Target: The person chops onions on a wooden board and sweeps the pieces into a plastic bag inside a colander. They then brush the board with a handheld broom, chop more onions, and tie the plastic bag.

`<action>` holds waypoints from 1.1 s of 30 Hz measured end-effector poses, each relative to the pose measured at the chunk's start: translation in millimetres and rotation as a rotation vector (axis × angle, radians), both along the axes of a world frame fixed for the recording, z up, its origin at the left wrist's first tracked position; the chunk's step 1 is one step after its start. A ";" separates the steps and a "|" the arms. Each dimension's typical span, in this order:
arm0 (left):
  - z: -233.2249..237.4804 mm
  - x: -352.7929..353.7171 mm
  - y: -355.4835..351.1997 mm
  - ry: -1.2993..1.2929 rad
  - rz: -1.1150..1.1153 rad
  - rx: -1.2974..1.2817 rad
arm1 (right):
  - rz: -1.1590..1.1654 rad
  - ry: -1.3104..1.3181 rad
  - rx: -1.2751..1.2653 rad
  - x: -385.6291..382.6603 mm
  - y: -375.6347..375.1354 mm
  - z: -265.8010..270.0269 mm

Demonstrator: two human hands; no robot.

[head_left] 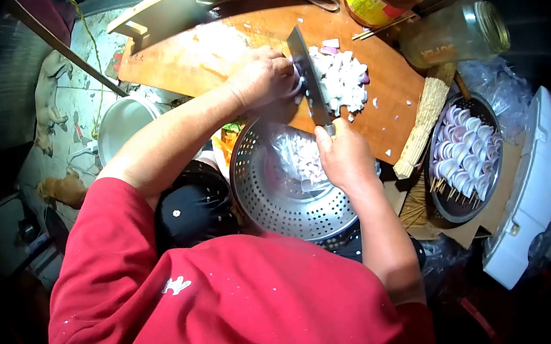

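Above the wooden board [393, 97], smooth and orange-brown, both of your hands are working. Your right hand [345, 155] is clenching the handle of the cleaver [308, 76], whose flat, dark, rectangular metal blade is standing on edge over the middle of the board. Your left hand [269, 76] is curling its bent fingers over an onion piece [297, 82], pale and purple-edged, and is holding it on the board just beside the blade; the palm is hiding much of its shape. Across the blade, toward the board's right side, a loose heap of diced onion [346, 82] is lying in small, moist, angular white bits with a few purple skins, and stray crumbs are dotting the wood around it.

At the board's near edge, a round steel colander [293, 220] with rows of punched holes is holding more chopped onion [306, 159] in thin clear plastic. Along the board's right edge, a brush of bundled straw [424, 121] is resting. Farther right of the board, an oval metal basin [447, 212] is carrying crescent onion slices [465, 147] threaded on slender sticks. Left of the board, a white bucket [111, 131] is standing.
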State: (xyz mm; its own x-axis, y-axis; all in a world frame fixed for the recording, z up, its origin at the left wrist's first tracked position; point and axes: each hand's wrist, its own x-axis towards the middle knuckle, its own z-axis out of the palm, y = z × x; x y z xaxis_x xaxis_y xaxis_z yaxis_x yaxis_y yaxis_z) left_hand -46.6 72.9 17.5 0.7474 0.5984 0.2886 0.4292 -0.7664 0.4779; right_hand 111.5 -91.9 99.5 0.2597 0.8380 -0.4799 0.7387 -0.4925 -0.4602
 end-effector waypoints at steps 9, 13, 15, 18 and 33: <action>19.2 -12.4 -1.9 0.127 0.095 -0.248 | 0.038 -0.053 0.051 -0.1 0.2 -16.6; 21.0 -22.9 -15.7 0.226 0.085 -0.286 | -0.024 -0.030 0.078 -1.7 -3.7 -19.2; 16.6 -20.5 -22.6 0.183 0.147 -0.351 | -0.012 0.007 0.084 1.1 -5.3 -16.9; 16.1 -12.8 -22.1 0.123 0.181 -0.351 | 0.001 0.030 0.113 0.9 -8.2 -10.1; 11.4 -13.6 -16.6 0.120 0.202 -0.384 | 0.031 -0.011 0.045 -1.5 -6.1 11.0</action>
